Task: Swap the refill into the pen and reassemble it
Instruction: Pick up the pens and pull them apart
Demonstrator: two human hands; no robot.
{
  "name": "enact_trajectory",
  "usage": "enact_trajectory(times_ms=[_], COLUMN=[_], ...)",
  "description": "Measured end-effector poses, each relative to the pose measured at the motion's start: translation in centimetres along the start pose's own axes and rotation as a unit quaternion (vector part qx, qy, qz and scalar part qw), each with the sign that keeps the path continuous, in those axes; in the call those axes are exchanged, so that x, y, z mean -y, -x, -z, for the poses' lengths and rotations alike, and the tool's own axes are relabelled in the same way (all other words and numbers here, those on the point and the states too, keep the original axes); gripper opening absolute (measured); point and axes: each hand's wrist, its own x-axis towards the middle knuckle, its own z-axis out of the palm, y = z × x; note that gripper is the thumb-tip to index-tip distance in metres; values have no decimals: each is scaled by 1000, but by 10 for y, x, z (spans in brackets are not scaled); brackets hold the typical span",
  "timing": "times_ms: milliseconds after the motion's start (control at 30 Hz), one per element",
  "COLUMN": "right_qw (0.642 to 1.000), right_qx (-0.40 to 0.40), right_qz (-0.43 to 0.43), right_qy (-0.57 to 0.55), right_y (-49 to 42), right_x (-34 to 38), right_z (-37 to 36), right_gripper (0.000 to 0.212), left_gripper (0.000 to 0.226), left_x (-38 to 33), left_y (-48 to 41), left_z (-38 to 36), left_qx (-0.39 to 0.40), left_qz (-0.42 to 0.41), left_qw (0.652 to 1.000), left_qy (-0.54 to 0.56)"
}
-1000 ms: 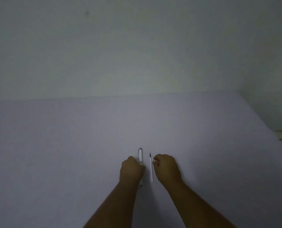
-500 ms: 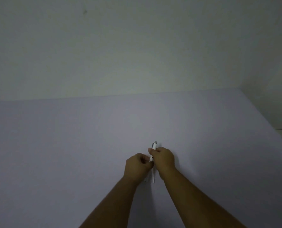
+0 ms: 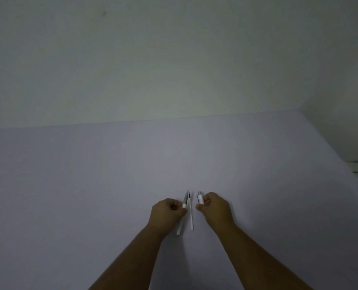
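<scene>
Pen is apart, low centre of frame. Left hand (image 3: 168, 213) is closed round the pen barrel (image 3: 181, 216), old refill protruding. Right hand (image 3: 214, 208) pinches the detached pen cap section (image 3: 200, 199). The spare refill (image 3: 191, 216) lies on the table (image 3: 90, 185) between them. Swap and reassembly outstanding.

Head view, dim light. Two bare forearms and two hands visible; nothing else of the person in frame.

Left hand (image 3: 167, 212): bare, no ring, no glove. Left forearm bare from the wrist down to the bottom edge of the frame; no sleeve, watch or band seen.

Right hand (image 3: 215, 208): bare, no ring, no glove. Right forearm likewise uncovered to the frame edge; no sleeve or wristwear.

Fingers (image 3: 199, 207) short-looking from this angle; nail detail too dark and small to tell.
</scene>
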Motion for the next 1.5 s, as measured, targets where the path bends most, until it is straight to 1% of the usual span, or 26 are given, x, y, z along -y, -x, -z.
enact_trajectory(times_ms=[100, 333, 500, 633, 767, 900, 967, 1033, 1133, 1200, 1300, 1400, 1500], right_qw=[1000, 998, 997, 997, 996, 995, 995, 988, 978, 976, 972, 970, 961], right_qx=[-8, -10, -12, -16, -26, -71, -38, 14, 23, 27, 35, 50, 78], right_qz=[17, 42, 51, 57, 65, 62, 49, 29, 13, 5, 3, 17, 25], right_qy=[16, 51, 48, 57, 58, -12, -78, -152, -205, -217, -231, -238, -265], right_y=[3, 4, 6, 5, 6, 12, 16, 21, 25, 26, 27, 32, 37], right_x=[-4, -7, -7, -9, -8, -2, 2, 9, 16, 19, 22, 24, 28], right_z=[-5, -3, 0, -1, 0, 3, 4, 4, 5, 7, 12, 17, 22], right_gripper=[23, 27, 28, 27, 31, 33, 32, 33, 24, 25, 30, 21, 18], left_gripper=[19, 23, 23, 20, 18, 16, 11, 14, 23, 24, 22, 21, 22], left_x=[0, 4, 4, 3, 2, -1, -4, -7, -11, -12, -14, -16, -19], left_y=[1, 6, 9, 11, 12, 13, 14, 17, 20, 21, 23, 26, 31], left_z=[-2, -3, -2, -3, -2, -1, -1, -3, -5, -5, -3, -1, 1], left_qx=[-7, -27, -27, -32, -36, -36, -35, -31, -24, -19, -5, 31, 38], left_qz=[5, 4, 1, -18, -27, -53, -73, -102, -122, -121, -117, -90, -77], left_qw=[1000, 1000, 1000, 999, 998, 996, 993, 989, 985, 986, 990, 995, 995], left_qy=[9, 14, 12, -21, -40, -65, -83, -106, -116, -110, -79, 9, 45])
